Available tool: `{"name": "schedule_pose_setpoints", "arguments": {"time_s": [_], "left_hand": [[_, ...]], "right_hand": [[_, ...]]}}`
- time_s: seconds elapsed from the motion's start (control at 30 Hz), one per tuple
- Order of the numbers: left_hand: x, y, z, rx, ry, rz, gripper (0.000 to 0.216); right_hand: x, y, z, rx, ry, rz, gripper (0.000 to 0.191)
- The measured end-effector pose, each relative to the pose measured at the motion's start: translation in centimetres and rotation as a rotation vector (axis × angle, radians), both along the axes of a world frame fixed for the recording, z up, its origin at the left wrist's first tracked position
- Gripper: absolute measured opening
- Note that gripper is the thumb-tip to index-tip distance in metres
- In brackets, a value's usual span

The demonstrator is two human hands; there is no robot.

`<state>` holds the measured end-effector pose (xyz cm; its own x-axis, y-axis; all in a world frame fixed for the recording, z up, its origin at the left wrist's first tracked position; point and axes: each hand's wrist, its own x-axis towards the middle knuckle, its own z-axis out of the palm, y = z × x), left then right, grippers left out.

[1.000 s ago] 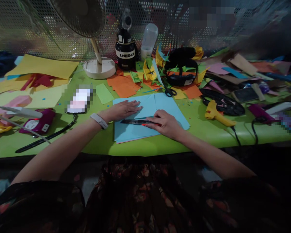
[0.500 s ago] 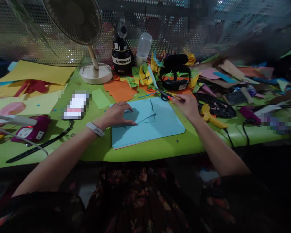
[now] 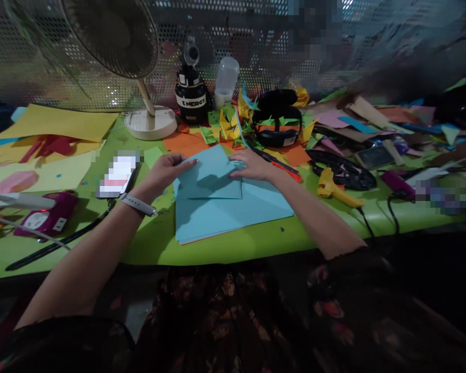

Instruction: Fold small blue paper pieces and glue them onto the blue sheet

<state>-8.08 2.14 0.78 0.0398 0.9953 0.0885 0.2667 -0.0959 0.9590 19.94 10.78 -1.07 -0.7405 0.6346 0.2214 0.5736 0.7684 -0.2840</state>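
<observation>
A folded piece of blue paper [image 3: 212, 181] is held between my two hands, over a stack of larger blue sheets [image 3: 225, 223] on the green tabletop. My left hand [image 3: 166, 173] pinches its left edge between thumb and fingers. My right hand [image 3: 250, 166] has its fingers closed on the upper right part of the paper; some fingertips are hidden behind it. Scissors with red-orange on the handles [image 3: 289, 171] lie just beyond my right wrist, touched by neither hand.
A phone [image 3: 118, 173] and a purple power adapter [image 3: 48, 212] lie to the left. Behind stand a fan [image 3: 151, 122], a dark bottle [image 3: 191, 101] and a black headset [image 3: 277, 129]. To the right lie a yellow glue gun [image 3: 337, 191], a black tray [image 3: 345, 170] and paper scraps.
My right hand has let go of the scissors and moved left onto the folded paper. My left hand now pinches the paper, which is lifted and turned.
</observation>
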Motion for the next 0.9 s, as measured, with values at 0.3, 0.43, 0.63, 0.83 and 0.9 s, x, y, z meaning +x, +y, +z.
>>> {"name": "schedule_pose_setpoints", "arguments": {"time_s": [0.3,0.43,0.63,0.83,0.9], "left_hand": [[2.5,5.9,-0.2,-0.021,-0.091,0.241,0.032],[4.2,8.1,0.0,0.088,-0.146,0.327,0.028],[5.8,11.8,2.3,0.446,-0.338,0.434,0.009],[11.1,14.9,2.6,0.663,-0.033,0.161,0.023],[13.2,15.5,2.3,0.540,0.025,0.174,0.017]], "right_hand": [[0.1,-0.9,0.6,-0.104,-0.098,-0.079,0.030],[1.1,-2.5,1.1,-0.227,-0.029,-0.107,0.024],[1.6,-4.8,2.0,-0.327,0.027,-0.196,0.027],[1.2,-5.3,1.8,-0.276,-0.031,-0.131,0.040],[1.1,-5.4,1.7,-0.279,-0.052,-0.126,0.041]]}}
